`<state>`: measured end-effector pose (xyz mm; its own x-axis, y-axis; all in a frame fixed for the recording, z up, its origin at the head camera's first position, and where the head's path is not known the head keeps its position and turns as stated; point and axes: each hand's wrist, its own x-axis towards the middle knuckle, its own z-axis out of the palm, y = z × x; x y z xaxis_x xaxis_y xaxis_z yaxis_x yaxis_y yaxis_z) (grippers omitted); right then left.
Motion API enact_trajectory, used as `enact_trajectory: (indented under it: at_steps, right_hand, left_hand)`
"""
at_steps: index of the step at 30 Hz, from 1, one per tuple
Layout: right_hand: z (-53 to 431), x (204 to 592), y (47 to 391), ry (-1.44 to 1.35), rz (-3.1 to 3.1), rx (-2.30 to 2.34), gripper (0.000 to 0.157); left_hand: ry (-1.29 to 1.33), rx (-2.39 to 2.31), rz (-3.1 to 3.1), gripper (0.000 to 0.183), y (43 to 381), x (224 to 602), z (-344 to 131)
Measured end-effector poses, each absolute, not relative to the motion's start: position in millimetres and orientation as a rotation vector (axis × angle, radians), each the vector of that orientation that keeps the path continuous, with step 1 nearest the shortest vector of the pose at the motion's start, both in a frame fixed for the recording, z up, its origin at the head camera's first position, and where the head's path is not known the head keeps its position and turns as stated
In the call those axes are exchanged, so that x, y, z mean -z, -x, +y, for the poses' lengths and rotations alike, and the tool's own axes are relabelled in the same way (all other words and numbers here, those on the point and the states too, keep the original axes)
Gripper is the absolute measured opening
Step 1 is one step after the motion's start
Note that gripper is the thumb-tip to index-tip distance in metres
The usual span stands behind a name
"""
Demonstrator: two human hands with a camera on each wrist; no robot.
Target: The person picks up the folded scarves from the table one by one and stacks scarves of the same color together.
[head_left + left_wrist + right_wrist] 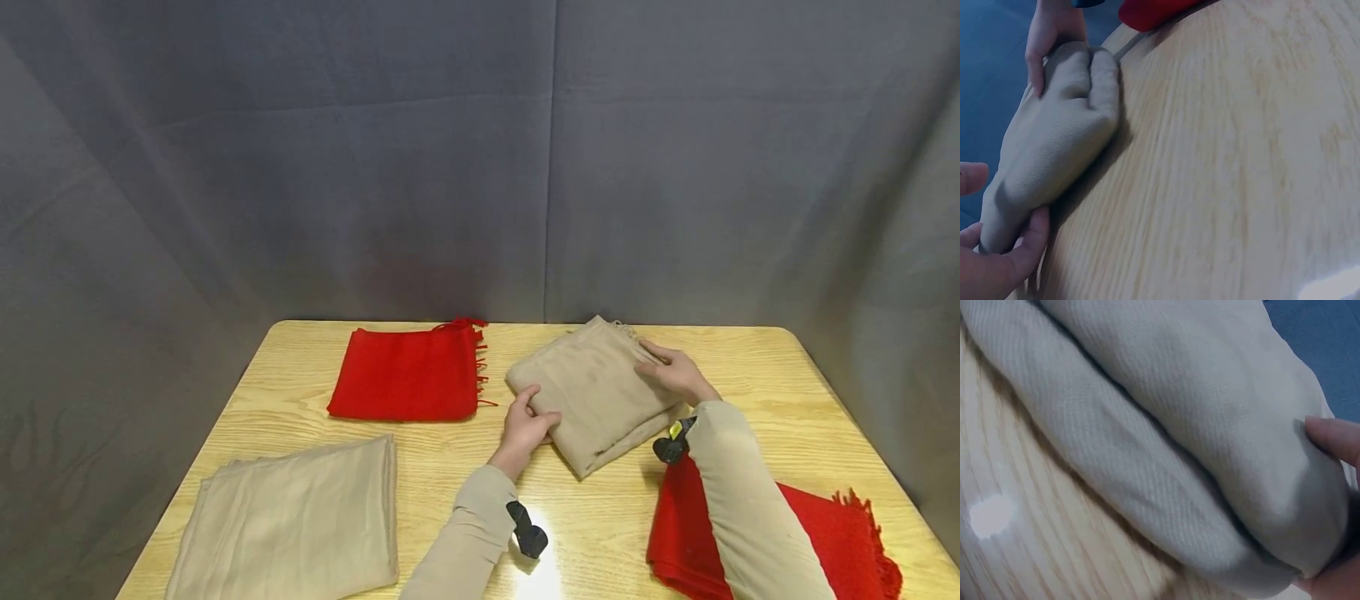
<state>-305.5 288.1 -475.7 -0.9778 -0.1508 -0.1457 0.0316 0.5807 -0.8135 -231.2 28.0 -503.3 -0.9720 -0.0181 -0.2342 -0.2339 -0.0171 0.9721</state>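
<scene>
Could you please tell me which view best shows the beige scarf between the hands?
The head view: nearly the whole beige scarf shows, with the left hand and right hand at its edges. The left wrist view shows it obliquely, partly covered by both hands; the right wrist, only a close-up of folds.

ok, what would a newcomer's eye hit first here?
Probably the bright red: a flat red cloth at the back left of the wooden table, and a second red cloth at front right, partly hidden by the right sleeve. Then the held tan cloth toward the back, right of centre, gripped by the left hand and right hand.
</scene>
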Motion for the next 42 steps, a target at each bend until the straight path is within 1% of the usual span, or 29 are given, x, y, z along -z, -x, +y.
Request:
enact_trajectory:
  at_steps: [8,21,29,36,42]
  right_hand:
    - [291,482,307,0.035,2.607,1.469,0.055]
    - [285,475,302,0.014,2.569,1.491,0.052]
    - [282,468,300,0.035,2.563,1.502,0.05]
    - [278,463,298,0.114,2.557,1.572,0.052]
    - [276,460,296,0.15,2.559,1.594,0.048]
  left_hand:
    - [0.24,-2.095,2.135,0.059,229,505,35]
    - [0.194,-2.055,2.283,0.061,231,497,34]
    - [0.175,-2.056,2.313,0.062,231,488,30]
    - [0.177,-2.042,2.327,0.062,236,483,26]
    - [0.161,-2.039,2.34,0.061,241,481,22]
